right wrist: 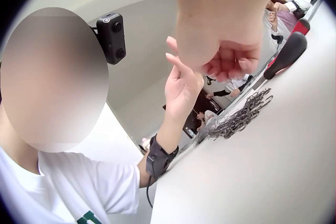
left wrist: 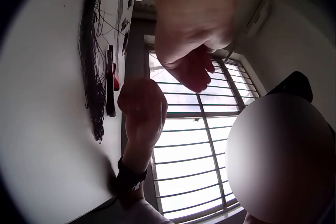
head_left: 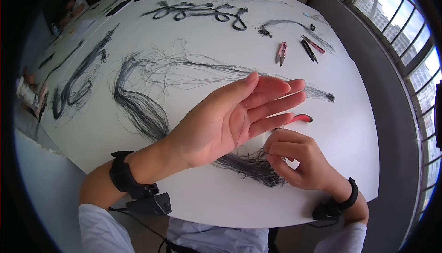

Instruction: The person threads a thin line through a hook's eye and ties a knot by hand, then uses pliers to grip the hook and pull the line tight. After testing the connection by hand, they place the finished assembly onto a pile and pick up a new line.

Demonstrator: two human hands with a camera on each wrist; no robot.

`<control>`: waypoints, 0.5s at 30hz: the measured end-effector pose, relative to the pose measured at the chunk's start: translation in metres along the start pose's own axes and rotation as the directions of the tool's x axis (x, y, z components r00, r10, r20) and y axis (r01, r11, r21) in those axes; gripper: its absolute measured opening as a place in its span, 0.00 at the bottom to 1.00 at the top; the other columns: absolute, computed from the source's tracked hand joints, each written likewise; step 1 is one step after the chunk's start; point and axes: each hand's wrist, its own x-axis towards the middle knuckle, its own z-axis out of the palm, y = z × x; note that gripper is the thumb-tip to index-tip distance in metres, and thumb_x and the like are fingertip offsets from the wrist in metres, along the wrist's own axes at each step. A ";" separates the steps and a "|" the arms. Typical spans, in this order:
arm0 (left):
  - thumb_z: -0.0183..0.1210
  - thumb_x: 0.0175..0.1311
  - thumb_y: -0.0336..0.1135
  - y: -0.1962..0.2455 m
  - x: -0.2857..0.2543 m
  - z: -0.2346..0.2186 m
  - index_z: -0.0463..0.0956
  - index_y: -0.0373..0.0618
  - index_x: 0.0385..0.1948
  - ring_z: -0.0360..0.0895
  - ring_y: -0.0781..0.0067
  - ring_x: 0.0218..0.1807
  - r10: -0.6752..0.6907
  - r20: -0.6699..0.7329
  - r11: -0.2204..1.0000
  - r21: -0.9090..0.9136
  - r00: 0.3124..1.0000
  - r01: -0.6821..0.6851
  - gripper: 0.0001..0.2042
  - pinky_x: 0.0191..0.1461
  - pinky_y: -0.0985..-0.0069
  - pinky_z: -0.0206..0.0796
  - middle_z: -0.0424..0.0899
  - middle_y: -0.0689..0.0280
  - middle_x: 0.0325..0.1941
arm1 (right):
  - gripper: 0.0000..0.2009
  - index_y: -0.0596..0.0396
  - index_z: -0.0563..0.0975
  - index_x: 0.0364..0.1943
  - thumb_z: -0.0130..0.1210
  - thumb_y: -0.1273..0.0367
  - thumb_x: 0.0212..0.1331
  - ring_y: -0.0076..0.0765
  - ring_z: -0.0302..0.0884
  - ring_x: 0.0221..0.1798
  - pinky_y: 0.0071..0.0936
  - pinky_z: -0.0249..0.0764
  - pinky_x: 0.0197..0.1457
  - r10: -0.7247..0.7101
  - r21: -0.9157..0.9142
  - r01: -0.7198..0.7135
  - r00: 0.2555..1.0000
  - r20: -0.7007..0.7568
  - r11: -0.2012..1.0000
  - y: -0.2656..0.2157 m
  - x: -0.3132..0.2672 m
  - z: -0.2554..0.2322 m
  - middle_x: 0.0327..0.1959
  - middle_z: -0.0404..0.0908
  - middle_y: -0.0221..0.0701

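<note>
My left hand (head_left: 225, 119) is raised over the table, palm up, its fingers nearly straight. A thin dark strand (head_left: 244, 119) crosses that palm. Just to the right, the thumb and fingers of my right hand (head_left: 301, 158) pinch a fine strand, its end hidden by the fingers. Below both hands lies a bundle of dark strands (head_left: 142, 115), with its curly looped end (head_left: 258, 172) beside the right hand; my left forearm covers its middle. Pliers with red handles (head_left: 301, 118) lie behind the right hand, and their black-and-red grips (right wrist: 287, 55) show in the right wrist view.
Pink snips (head_left: 281, 53) and a black pointed tool (head_left: 309, 51) lie farther back on the white table (head_left: 340, 147). More strand bundles lie at the left (head_left: 83, 82) and, looped, toward the back (head_left: 198, 12). Other people sit at the far side. A barred window (head_left: 400, 23) is at the right.
</note>
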 end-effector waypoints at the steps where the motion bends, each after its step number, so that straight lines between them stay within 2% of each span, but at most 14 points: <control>1: 0.34 0.72 0.44 0.002 0.002 -0.008 0.69 0.46 0.45 0.46 0.65 0.72 -0.008 0.127 1.000 -0.021 0.992 0.011 0.16 0.72 0.71 0.46 0.51 0.59 0.70 | 0.04 0.61 0.72 0.23 0.54 0.80 0.41 0.37 0.68 0.32 0.30 0.66 0.32 -0.077 0.010 0.077 0.997 0.005 0.997 0.004 0.000 0.005 0.32 0.71 0.31; 2: 0.34 0.72 0.44 0.000 0.001 -0.011 0.69 0.46 0.45 0.46 0.65 0.72 -0.006 0.125 1.000 -0.021 0.992 0.008 0.16 0.72 0.71 0.46 0.51 0.59 0.70 | 0.04 0.61 0.72 0.23 0.54 0.80 0.41 0.37 0.68 0.32 0.30 0.66 0.32 -0.078 0.011 0.078 0.997 0.008 0.997 0.001 0.001 0.006 0.32 0.71 0.31; 4: 0.33 0.72 0.44 -0.006 0.001 -0.010 0.68 0.47 0.48 0.46 0.66 0.72 0.052 0.050 0.998 0.019 0.997 -0.053 0.17 0.72 0.71 0.45 0.50 0.61 0.70 | 0.04 0.61 0.72 0.22 0.54 0.80 0.41 0.36 0.68 0.34 0.29 0.67 0.36 -0.172 -0.140 0.186 0.979 0.109 0.972 -0.006 0.003 0.006 0.36 0.70 0.31; 5: 0.33 0.72 0.44 -0.007 0.000 -0.010 0.68 0.47 0.48 0.46 0.66 0.72 0.052 0.048 0.998 0.018 0.997 -0.053 0.17 0.72 0.71 0.45 0.50 0.61 0.70 | 0.04 0.62 0.72 0.21 0.55 0.79 0.39 0.36 0.67 0.37 0.29 0.68 0.39 -0.216 -0.154 0.237 0.966 0.141 0.959 -0.007 0.004 0.009 0.38 0.70 0.32; 6: 0.33 0.72 0.44 -0.008 0.000 -0.009 0.67 0.47 0.50 0.44 0.67 0.72 0.046 0.074 0.998 0.042 0.996 -0.049 0.17 0.72 0.70 0.43 0.48 0.63 0.71 | 0.04 0.62 0.72 0.21 0.55 0.79 0.39 0.36 0.67 0.37 0.29 0.68 0.39 -0.216 -0.154 0.238 0.966 0.142 0.959 -0.007 0.004 0.011 0.38 0.70 0.32; 8: 0.33 0.72 0.44 -0.010 -0.001 -0.007 0.67 0.47 0.51 0.43 0.67 0.72 0.038 0.100 0.997 0.065 0.994 -0.045 0.17 0.73 0.70 0.42 0.46 0.64 0.72 | 0.04 0.62 0.72 0.20 0.55 0.78 0.37 0.37 0.67 0.38 0.30 0.69 0.40 -0.317 -0.143 0.342 0.933 0.170 0.929 -0.009 0.004 0.015 0.38 0.69 0.33; 10: 0.32 0.72 0.46 -0.011 -0.001 -0.004 0.59 0.50 0.59 0.42 0.68 0.73 0.012 0.125 0.997 0.076 0.992 -0.021 0.20 0.72 0.71 0.41 0.43 0.66 0.73 | 0.04 0.62 0.72 0.19 0.55 0.77 0.36 0.37 0.66 0.39 0.30 0.69 0.40 -0.325 -0.141 0.351 0.929 0.178 0.926 -0.008 0.002 0.018 0.39 0.69 0.33; 11: 0.32 0.72 0.46 -0.011 -0.002 -0.001 0.59 0.50 0.59 0.42 0.68 0.73 0.012 0.125 0.997 0.077 0.992 -0.022 0.20 0.72 0.71 0.41 0.43 0.66 0.73 | 0.04 0.62 0.71 0.18 0.54 0.78 0.36 0.37 0.66 0.39 0.31 0.69 0.40 -0.330 -0.088 0.350 0.926 0.182 0.933 -0.008 0.002 0.018 0.39 0.69 0.33; 13: 0.32 0.71 0.50 -0.011 -0.003 0.005 0.48 0.55 0.66 0.43 0.69 0.72 -0.010 0.073 1.000 0.008 0.997 0.009 0.24 0.72 0.71 0.40 0.42 0.67 0.73 | 0.03 0.62 0.71 0.18 0.54 0.78 0.36 0.38 0.67 0.39 0.31 0.69 0.40 -0.337 -0.036 0.349 0.923 0.186 0.936 -0.009 0.001 0.017 0.40 0.70 0.34; 14: 0.32 0.71 0.50 -0.012 -0.003 0.006 0.48 0.55 0.66 0.43 0.69 0.72 -0.009 0.073 1.000 0.009 0.997 0.008 0.24 0.72 0.71 0.40 0.42 0.67 0.73 | 0.02 0.63 0.71 0.18 0.53 0.79 0.37 0.38 0.67 0.40 0.31 0.69 0.41 -0.326 0.067 0.319 0.922 0.211 0.945 -0.010 0.000 0.016 0.39 0.71 0.35; 15: 0.31 0.70 0.51 -0.013 -0.003 0.005 0.44 0.57 0.67 0.43 0.69 0.72 0.016 0.059 0.995 0.096 0.998 -0.022 0.25 0.72 0.71 0.40 0.42 0.67 0.73 | 0.02 0.63 0.71 0.17 0.51 0.79 0.38 0.39 0.68 0.40 0.32 0.69 0.42 -0.317 0.169 0.282 0.918 0.237 0.944 -0.011 -0.001 0.015 0.39 0.72 0.36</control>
